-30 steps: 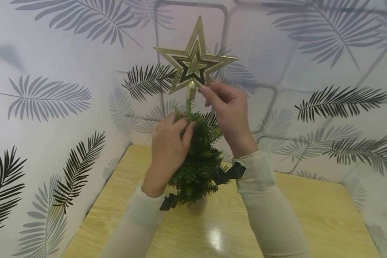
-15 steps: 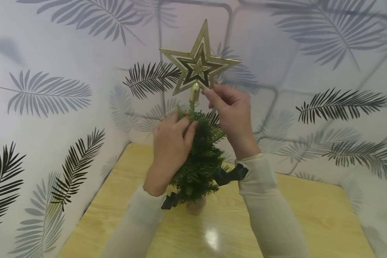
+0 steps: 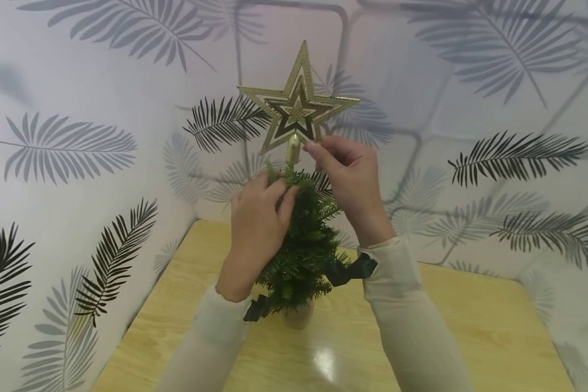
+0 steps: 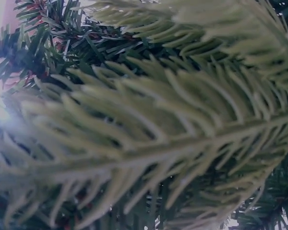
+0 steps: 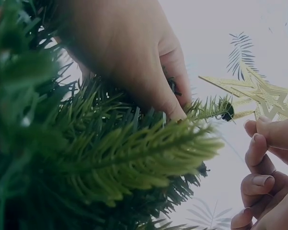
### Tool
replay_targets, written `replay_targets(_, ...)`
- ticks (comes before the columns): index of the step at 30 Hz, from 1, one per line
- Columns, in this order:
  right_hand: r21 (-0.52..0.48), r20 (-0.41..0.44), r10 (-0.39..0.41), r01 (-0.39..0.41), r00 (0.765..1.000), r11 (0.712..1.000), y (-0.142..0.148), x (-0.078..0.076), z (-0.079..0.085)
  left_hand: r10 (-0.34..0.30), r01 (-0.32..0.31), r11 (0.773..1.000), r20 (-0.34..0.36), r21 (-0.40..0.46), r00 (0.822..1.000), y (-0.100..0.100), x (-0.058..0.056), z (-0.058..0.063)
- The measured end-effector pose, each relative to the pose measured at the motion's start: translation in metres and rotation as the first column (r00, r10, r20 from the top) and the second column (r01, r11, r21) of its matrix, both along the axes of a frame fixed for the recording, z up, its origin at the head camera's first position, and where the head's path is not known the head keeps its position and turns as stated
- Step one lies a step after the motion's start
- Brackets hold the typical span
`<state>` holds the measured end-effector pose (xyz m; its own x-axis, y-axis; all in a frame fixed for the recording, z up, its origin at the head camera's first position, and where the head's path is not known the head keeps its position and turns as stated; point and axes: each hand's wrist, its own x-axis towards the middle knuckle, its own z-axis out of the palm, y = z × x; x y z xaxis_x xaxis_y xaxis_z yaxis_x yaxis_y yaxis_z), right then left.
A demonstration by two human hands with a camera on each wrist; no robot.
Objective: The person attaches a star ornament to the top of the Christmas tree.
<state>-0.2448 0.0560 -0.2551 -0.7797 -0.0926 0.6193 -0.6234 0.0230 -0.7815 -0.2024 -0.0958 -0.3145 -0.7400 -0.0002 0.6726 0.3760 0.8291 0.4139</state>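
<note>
A gold star tree topper (image 3: 296,111) stands above a small artificial Christmas tree (image 3: 301,261). Its short gold socket sits over the tree's top sprig, whose green tip enters the socket's dark opening in the right wrist view. My right hand (image 3: 355,182) pinches the star's lower right point between thumb and fingertips. Just below the socket, my left hand (image 3: 259,223) grips the top of the tree, fingers bent round the upper twigs. Close green needles (image 4: 149,148) fill the left wrist view, and the left hand is out of sight there.
The tree's pale round base (image 3: 299,316) stands on a light wood table (image 3: 470,321). Behind the table rises a wall (image 3: 421,98) with a leaf print. Dark wrist camera mounts (image 3: 350,269) sit at both cuffs, close to the branches.
The star has come down a little, its socket now lower over the top sprig. My right hand lowered slightly with it, while the left hand stayed at the treetop.
</note>
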Motion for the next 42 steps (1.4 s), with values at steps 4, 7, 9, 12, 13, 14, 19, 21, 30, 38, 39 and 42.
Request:
replay_targets(4, 0.000, -0.037, 0.003, -0.003, 0.999, 1.000, 0.003, -0.002, 0.001, -0.012, 0.012, 1.000, -0.021, 0.003, 1.000, 0.001, -0.002, 0.003)
replay_targets(7, 0.015, -0.056, 0.014, -0.014, 0.998, 1.000, 0.003, -0.003, 0.000, -0.010, 0.010, 1.000, -0.016, 0.004, 1.000, 0.001, -0.002, 0.003)
replay_targets(9, 0.043, -0.061, 0.013, -0.010, 0.998, 0.999, 0.003, -0.003, -0.002, -0.006, 0.006, 1.000, -0.003, 0.005, 1.000, 0.001, -0.001, 0.002)
replay_targets(12, 0.079, -0.071, 0.002, 0.003, 0.997, 0.997, 0.003, -0.004, -0.005, -0.002, 0.002, 1.000, 0.013, 0.006, 1.000, 0.000, 0.000, 0.000)
replay_targets(13, 0.085, -0.075, 0.002, 0.005, 0.997, 0.996, 0.002, -0.004, -0.005, -0.001, 0.001, 1.000, 0.014, 0.005, 1.000, -0.001, 0.000, 0.000)
replay_targets(14, 0.089, -0.079, 0.004, 0.003, 0.997, 0.996, 0.002, -0.004, -0.005, 0.000, 0.000, 1.000, 0.013, 0.004, 1.000, -0.001, 0.000, 0.000)
replay_targets(19, 0.119, -0.091, 0.021, -0.010, 0.996, 0.993, -0.001, -0.002, -0.003, 0.014, -0.014, 1.000, 0.009, -0.011, 1.000, -0.003, 0.000, -0.001)
replay_targets(21, 0.132, -0.091, 0.014, -0.002, 0.996, 0.991, -0.001, -0.002, -0.002, 0.015, -0.015, 1.000, 0.009, -0.017, 1.000, -0.003, 0.001, -0.001)
replay_targets(30, 0.110, -0.102, -0.003, 0.014, 0.995, 0.994, 0.000, 0.003, -0.002, -0.044, 0.044, 0.999, 0.011, 0.019, 0.999, 0.003, 0.002, 0.000)
replay_targets(38, 0.120, -0.119, 0.044, -0.029, 0.992, 0.992, 0.000, 0.005, -0.002, -0.261, 0.243, 0.958, 0.119, 0.151, 0.958, -0.012, -0.001, 0.009)
replay_targets(39, 0.122, -0.116, 0.045, -0.030, 0.992, 0.992, 0.001, 0.006, -0.002, -0.298, 0.272, 0.945, 0.138, 0.182, 0.944, -0.014, -0.001, 0.011)
replay_targets(42, 0.129, -0.085, 0.035, -0.023, 0.996, 0.991, 0.006, 0.007, 0.000, -0.380, 0.331, 0.906, 0.161, 0.265, 0.911, -0.020, 0.000, 0.017)
